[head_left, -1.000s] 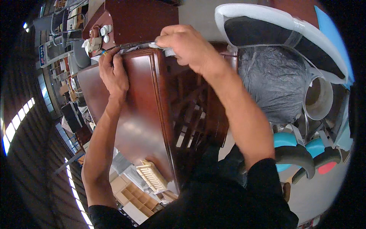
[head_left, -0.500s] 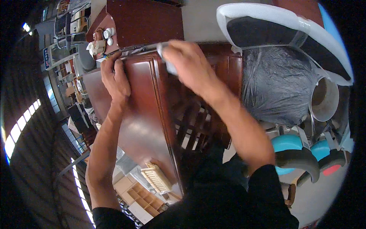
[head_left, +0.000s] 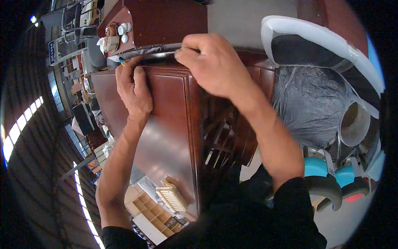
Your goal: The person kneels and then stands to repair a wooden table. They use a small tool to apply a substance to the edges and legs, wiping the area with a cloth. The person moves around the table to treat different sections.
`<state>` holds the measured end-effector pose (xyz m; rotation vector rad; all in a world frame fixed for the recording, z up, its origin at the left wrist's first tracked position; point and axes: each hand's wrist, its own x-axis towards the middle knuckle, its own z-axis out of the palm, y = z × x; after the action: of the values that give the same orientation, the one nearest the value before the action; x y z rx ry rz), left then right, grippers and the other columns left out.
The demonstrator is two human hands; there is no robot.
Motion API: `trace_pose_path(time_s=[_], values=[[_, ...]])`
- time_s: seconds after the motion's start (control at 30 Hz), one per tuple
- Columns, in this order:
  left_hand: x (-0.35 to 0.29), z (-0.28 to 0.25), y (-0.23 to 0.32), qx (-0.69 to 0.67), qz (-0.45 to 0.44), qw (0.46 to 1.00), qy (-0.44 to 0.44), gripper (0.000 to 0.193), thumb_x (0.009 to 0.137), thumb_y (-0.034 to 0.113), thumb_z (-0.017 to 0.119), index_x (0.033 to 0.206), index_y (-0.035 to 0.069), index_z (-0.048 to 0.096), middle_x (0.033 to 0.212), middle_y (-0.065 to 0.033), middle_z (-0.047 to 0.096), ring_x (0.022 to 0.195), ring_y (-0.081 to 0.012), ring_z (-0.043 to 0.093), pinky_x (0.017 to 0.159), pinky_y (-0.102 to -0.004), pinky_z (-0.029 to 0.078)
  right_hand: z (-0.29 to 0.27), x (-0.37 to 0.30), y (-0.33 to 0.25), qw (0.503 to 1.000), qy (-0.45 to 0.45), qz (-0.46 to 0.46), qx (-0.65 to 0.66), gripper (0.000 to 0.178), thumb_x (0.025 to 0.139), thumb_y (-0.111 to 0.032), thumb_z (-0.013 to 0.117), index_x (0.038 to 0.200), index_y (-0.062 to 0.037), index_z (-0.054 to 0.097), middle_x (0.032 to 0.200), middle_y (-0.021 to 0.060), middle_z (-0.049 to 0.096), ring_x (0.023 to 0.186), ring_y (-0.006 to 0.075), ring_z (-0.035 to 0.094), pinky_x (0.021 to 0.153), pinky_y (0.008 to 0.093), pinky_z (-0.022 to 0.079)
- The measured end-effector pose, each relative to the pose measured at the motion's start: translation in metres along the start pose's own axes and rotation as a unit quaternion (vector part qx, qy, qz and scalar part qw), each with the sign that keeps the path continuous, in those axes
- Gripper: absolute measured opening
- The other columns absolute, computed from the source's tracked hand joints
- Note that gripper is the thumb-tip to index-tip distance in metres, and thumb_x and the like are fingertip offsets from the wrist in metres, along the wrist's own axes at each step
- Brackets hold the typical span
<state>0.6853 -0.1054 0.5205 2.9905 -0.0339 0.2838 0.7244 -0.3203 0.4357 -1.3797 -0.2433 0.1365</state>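
Observation:
A glossy reddish-brown wooden furniture piece (head_left: 168, 95) with a moulded edge lies before me. My left hand (head_left: 134, 89) rests on its left part, fingers curled over the far edge. Beside those fingertips pokes out a small blue-and-yellow end of something (head_left: 122, 61); whether the hand holds it I cannot tell. My right hand (head_left: 213, 64) is closed at the far edge, right of the left hand, thumb and fingers pinched together. What it pinches is hidden now; half a second ago something pale showed under it. A dark slatted part (head_left: 219, 143) of the furniture lies below the right wrist.
Behind stands a dark red cabinet (head_left: 170, 25), with white cups (head_left: 123, 28) on a ledge at its left. To the right are a chair wrapped in plastic (head_left: 309, 106), a grey bucket (head_left: 355, 123) and teal-and-black seats (head_left: 317, 168). A pale wooden rack (head_left: 172, 197) shows at lower left.
My right hand has shifted slightly right, and the pale thing under it no longer shows. The left hand keeps its hold on the edge. The whole view has shifted a little.

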Motion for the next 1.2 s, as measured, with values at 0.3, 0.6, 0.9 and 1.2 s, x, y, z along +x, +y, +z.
trace_pose_path(time_s=[0.3,0.6,0.9,1.2], values=[[-0.002,-0.003,0.004,-0.026,0.000,1.000,-0.006,0.029,0.099,0.017,0.052,0.116,0.001,0.070,0.106,-0.0162,0.061,0.103,-0.0323,0.059,0.096,-0.0388,0.044,0.028,-0.116,-0.010,0.972,0.128,0.134,0.142,0.012,0.090,-0.011,0.072,0.090,-0.0022,0.063,0.084,0.0145,0.067,0.074,0.0286,0.066,0.068,0.0405,0.052],[-0.003,0.000,0.002,0.002,0.023,1.000,-0.007,0.032,0.100,0.019,0.050,0.116,0.000,0.069,0.104,-0.0145,0.062,0.101,-0.0278,0.059,0.095,-0.0366,0.044,0.005,-0.079,0.001,0.936,0.249,0.077,0.237,0.013,0.089,-0.007,0.075,0.099,-0.0020,0.069,0.087,0.0102,0.070,0.076,0.0176,0.069,0.065,0.0289,0.053],[0.001,0.001,0.002,0.007,0.015,1.000,-0.010,0.032,0.099,0.019,0.049,0.116,0.002,0.070,0.099,-0.0134,0.060,0.096,-0.0270,0.058,0.091,-0.0354,0.044,0.048,-0.161,-0.005,0.980,0.091,-0.089,0.150,0.020,0.079,0.002,0.076,0.096,-0.0047,0.069,0.091,0.0125,0.061,0.076,0.0242,0.063,0.063,0.0349,0.049],[-0.005,0.002,0.000,-0.001,0.007,1.000,0.000,0.032,0.098,0.019,0.050,0.116,0.002,0.070,0.102,-0.0137,0.061,0.098,-0.0274,0.058,0.092,-0.0352,0.044,0.034,-0.059,0.025,0.943,0.270,-0.175,0.079,0.019,0.083,-0.007,0.075,0.099,-0.0033,0.065,0.091,0.0139,0.060,0.076,0.0355,0.064,0.064,0.0437,0.052]])
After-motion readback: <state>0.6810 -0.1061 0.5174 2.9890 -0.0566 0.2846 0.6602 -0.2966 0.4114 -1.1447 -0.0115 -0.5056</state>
